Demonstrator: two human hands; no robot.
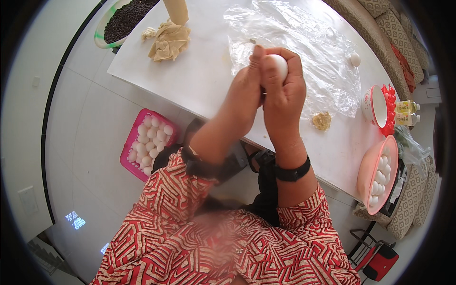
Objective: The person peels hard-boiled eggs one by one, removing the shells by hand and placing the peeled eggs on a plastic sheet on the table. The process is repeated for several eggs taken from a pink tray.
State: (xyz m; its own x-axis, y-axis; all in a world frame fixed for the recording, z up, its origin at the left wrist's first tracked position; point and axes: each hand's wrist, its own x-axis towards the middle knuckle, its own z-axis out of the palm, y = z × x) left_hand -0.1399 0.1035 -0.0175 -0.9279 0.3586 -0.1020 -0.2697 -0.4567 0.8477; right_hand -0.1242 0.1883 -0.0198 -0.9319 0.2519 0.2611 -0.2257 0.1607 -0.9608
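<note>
A white egg (281, 67) is held above the table, the thumb and forefinger of my right hand (289, 80) wrapped about it. My left hand (247, 80) presses against the right one from the left side, thumb upright close to the egg. Its other fingers are hidden, so I cannot see what they grip. Behind and under the hands, a clear plastic sheet (320, 60) lies crumpled over the white table (203, 78). Another egg (355, 59) rests near the sheet's far right edge. A small yellowish-brown lump (321, 120), seemingly in clear film, sits to the right of my wrists.
A pink plastic basket (125, 156) of eggs stands on the floor at left. On the right are a pink basin (364, 171) holding eggs, a white bowl (368, 107), a red tray (390, 110) and bottles (404, 107). Beige cloth (171, 42) and a dark-filled basin (101, 42) are upper left.
</note>
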